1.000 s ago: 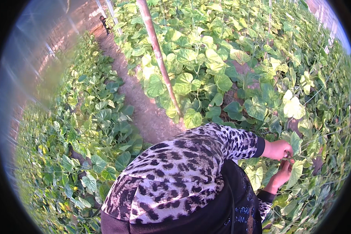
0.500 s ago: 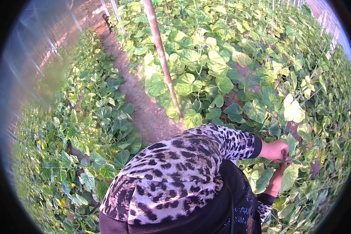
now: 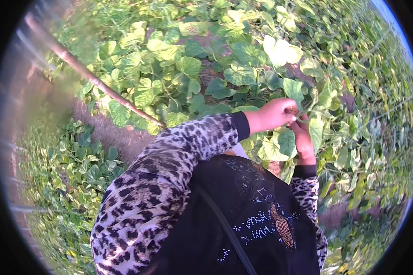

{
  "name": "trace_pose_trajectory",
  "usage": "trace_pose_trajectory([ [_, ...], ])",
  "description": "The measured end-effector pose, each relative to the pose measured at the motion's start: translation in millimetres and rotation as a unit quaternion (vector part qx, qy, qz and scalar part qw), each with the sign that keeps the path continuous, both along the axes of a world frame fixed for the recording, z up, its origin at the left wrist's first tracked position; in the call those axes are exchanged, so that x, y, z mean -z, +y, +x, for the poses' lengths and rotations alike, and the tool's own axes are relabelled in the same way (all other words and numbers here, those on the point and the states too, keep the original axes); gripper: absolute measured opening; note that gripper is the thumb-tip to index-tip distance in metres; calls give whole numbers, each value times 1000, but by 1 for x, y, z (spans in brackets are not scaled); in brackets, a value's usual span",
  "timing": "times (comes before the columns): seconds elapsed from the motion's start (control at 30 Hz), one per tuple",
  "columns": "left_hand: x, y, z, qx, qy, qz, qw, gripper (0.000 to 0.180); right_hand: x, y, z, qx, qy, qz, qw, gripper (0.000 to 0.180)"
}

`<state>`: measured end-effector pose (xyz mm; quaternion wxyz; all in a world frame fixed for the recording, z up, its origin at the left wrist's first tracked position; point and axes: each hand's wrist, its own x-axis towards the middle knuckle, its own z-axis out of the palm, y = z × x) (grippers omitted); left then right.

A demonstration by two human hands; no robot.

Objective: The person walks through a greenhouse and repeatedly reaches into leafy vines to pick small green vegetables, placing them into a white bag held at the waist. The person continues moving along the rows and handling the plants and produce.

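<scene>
My left hand (image 3: pixel 274 113) reaches in from the left, its fingers closed in a pinch on a thin green vine stem (image 3: pixel 304 120). Just below and to the right, my right hand (image 3: pixel 303 140) comes up with its fingertips pinched at the same stem, nearly touching the left hand. What lies between the fingertips is small and partly hidden. Broad green leaves surround both hands: one leaf (image 3: pixel 315 133) hangs right beside my right hand, another leaf (image 3: pixel 287 142) lies below my left hand. A leaf (image 3: pixel 293 89) stands just above them.
A slanting wooden pole (image 3: pixel 101 85) rises from the plants at the left. A bare soil path (image 3: pixel 119 140) runs between rows of vines. A pale, sunlit leaf (image 3: pixel 280 50) stands beyond my hands. A thin string (image 3: pixel 394 109) stretches through the foliage at right.
The view has swung right, so pole, path and hands appear farther left. Both hands stay together at the vine; more of my right hand and sleeve now shows.
</scene>
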<state>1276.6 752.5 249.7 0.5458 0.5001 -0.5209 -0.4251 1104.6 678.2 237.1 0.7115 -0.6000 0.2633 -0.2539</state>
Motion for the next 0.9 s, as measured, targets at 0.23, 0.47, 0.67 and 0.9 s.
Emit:
trace_pose_trajectory([
  [0.23, 2, 3, 0, -2, -22, 29, 999, 17, -12, -25, -50, 112, 14, 66, 991, 28],
  [0.47, 3, -5, -16, -49, -91, -30, 994, 17, -176, -31, -24, 126, -4, -396, 910, 45],
  [0.67, -16, -14, -18, -54, -91, -7, 994, 17, -217, 8, 4, 31, 113, -599, 792, 24],
  [0.9, -19, -3, 3, -48, 60, 46, 996, 13, -180, -15, -30, 122, 25, -334, 934, 26],
])
